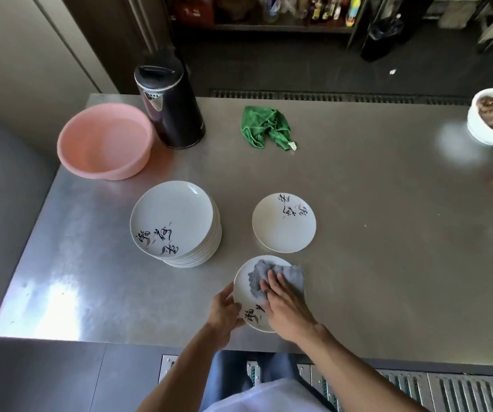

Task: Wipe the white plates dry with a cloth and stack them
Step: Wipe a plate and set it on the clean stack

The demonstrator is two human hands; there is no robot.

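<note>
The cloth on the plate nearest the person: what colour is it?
Grey. The cloth shows best in the head view.

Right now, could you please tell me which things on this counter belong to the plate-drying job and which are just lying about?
In the job: grey cloth under the right hand; wiped plate, gripped at its rim by the left hand; plate stack; single plate beside it.
Lying about: green cloth; pink basin; black jug; white bowl of food.
</note>
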